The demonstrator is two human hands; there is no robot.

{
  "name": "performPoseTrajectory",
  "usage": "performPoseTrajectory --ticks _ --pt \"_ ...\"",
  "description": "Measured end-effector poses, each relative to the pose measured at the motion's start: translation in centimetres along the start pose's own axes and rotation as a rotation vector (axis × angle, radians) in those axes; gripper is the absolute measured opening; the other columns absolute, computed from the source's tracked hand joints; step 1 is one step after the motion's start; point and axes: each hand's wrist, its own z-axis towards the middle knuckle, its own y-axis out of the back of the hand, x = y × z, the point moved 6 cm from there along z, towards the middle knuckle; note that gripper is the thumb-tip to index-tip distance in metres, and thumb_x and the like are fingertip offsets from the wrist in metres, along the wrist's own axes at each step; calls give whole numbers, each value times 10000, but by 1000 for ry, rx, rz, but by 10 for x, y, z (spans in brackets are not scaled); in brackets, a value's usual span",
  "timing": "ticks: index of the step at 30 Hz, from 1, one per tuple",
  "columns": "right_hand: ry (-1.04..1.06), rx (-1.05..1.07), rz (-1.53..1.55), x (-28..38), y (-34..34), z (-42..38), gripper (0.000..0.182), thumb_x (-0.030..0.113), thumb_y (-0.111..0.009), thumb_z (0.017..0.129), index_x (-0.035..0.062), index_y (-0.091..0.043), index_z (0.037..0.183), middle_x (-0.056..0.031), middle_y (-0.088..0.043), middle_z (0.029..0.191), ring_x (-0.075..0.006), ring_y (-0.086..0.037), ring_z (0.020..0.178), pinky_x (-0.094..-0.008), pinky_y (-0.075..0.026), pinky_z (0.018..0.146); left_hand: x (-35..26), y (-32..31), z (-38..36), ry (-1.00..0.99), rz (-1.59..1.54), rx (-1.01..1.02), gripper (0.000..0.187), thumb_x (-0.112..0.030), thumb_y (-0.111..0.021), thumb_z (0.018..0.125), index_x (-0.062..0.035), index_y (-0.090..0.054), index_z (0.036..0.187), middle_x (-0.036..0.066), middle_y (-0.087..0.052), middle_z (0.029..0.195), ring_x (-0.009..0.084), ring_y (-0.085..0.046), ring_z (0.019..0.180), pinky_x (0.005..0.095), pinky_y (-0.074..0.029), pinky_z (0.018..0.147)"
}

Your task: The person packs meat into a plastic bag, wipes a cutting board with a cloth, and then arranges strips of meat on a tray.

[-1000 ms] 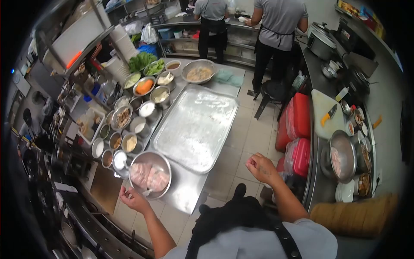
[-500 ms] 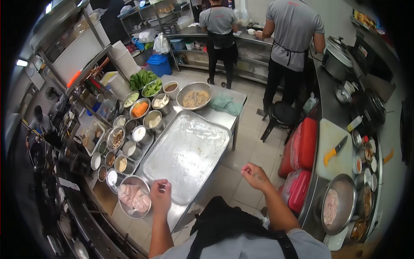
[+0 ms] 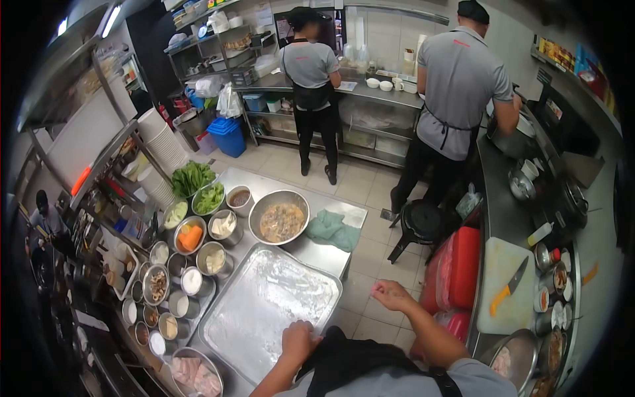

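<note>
My left hand [image 3: 301,339] is over the near right edge of a large metal tray [image 3: 225,319], with its fingers curled in. Whatever those fingers may hold is hidden. Out to the right, above the floor, my right hand [image 3: 391,295] has its fingertips pinched together; I cannot make out anything between them. The tray lies on a steel table and has whitish smears on its surface. At its near left corner stands a metal bowl of pale raw meat [image 3: 196,377]. Beyond the far edge sit a metal bowl of mixed food [image 3: 281,221] and a green cloth [image 3: 333,229].
Several metal containers of ingredients, including carrots [image 3: 190,237] and leafy greens [image 3: 193,177], crowd the table's left side. On the right counter are a cutting board [image 3: 493,311] and a yellow-handled knife [image 3: 508,289]. Two co-workers stand at the back, near a black stool [image 3: 423,221].
My view has tilted upward. My left hand has gone from beside the meat bowl to the tray's near right edge, close to my body. My right hand stays pinched out to the right.
</note>
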Motion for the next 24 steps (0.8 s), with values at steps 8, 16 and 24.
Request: performPoseTrajectory --ticks 8,16,24 --pt "2 -138 -62 2 31 68 303 292 -640 821 59 -655 1014 -121 -683 828 -241 -665 780 -333 -507 708 -21 -15 27 -12 83 103 251 -273 -759 682 -88 -637 798 123 -614 832 321 -600 833 440 -455 712" --pt "405 -41 -25 29 37 160 326 238 -636 842 55 -626 1112 -127 -654 1027 -302 -630 894 -363 -511 790 -12 2 35 253 -55 -109 313 -334 -793 718 -70 -634 776 106 -611 768 297 -610 763 413 -485 680" --pt "950 -14 -429 82 5 225 336 249 -570 900 104 -606 1202 -125 -568 1229 -333 -471 1197 -470 -392 995 -72 46 73 526 -112 -469 279 -251 -784 759 -29 -627 822 98 -619 752 211 -559 616 332 -468 588"
